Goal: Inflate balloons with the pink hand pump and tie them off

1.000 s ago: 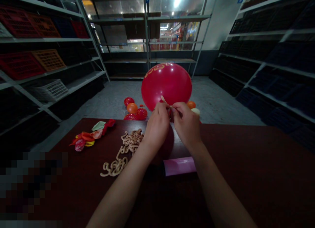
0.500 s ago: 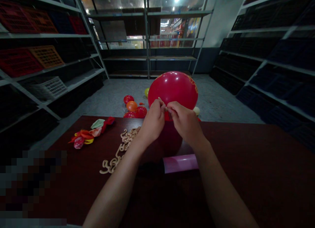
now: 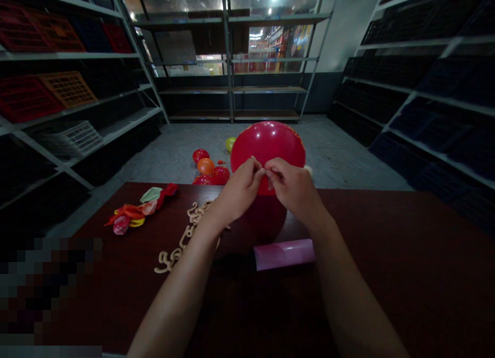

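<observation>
A large inflated red balloon (image 3: 270, 141) with yellow print along its edge stands beyond my hands, at the far side of the table. My left hand (image 3: 245, 185) and my right hand (image 3: 292, 188) meet in front of it, thumbs and fingertips pinched together at the balloon's neck. The knuckles cover most of the neck. A small pale tip shows above my left fingers, too small to name. Below the hands lies a pink tube (image 3: 284, 254) with a dark end, perhaps a hand pump. Left of my left forearm, curly beige strips (image 3: 189, 234) are heaped on the tabletop.
Uninflated balloons (image 3: 135, 211) in several colours lie at the left of the dark brown table (image 3: 371, 255). Small inflated balloons (image 3: 206, 166) rest on the floor beyond it. Shelving with crates (image 3: 69, 87) stands left, more shelves right and a metal rack (image 3: 228, 90) behind.
The balloon sits slightly lower and further left in view. My fingertips have shifted a little at its neck, both hands still pinched together. The view has shifted slightly.
</observation>
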{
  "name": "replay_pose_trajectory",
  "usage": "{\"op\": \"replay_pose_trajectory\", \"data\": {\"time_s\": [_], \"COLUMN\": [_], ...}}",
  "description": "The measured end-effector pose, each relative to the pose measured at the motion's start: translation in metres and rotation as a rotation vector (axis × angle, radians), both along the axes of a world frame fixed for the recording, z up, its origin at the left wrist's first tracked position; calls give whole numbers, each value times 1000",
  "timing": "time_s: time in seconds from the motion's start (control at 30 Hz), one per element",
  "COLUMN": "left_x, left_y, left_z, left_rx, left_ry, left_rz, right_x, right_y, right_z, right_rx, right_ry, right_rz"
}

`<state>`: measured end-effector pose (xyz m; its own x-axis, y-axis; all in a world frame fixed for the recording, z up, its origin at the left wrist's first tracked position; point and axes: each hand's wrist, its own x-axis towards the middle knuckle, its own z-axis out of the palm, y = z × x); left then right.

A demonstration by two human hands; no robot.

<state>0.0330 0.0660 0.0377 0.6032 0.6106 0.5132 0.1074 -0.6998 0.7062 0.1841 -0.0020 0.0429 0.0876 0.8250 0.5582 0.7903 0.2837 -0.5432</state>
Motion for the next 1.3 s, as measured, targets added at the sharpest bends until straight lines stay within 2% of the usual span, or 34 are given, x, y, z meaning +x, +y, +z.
{"op": "replay_pose_trajectory", "data": {"time_s": [0.13,0.33,0.53,0.7,0.83,0.93,1.07,1.3], "left_x": [-8,-11,-11,-10,-8,-9,-12,-10], "left_y": [3,8,8,7,6,4,2,-1], "left_z": [1,0,-1,0,3,6,8,8], "left_rx": [-4,73,57,83,112,141,274,500], "left_ry": [68,50,22,35,-17,-64,-35,-9], "left_rz": [-99,-33,-22,9,42,38,39,149], "right_x": [-2,-7,-6,-8,-9,-6,0,-2], "right_y": [-1,-3,-7,-5,-2,0,0,2], "right_z": [-1,3,6,6,5,4,5,7], "right_rx": [-17,-24,21,2,0,-40,-86,-102], "right_ry": [10,43,-27,-27,102,253,406,617], "right_rz": [37,36,104,77,44,82,174,229]}}
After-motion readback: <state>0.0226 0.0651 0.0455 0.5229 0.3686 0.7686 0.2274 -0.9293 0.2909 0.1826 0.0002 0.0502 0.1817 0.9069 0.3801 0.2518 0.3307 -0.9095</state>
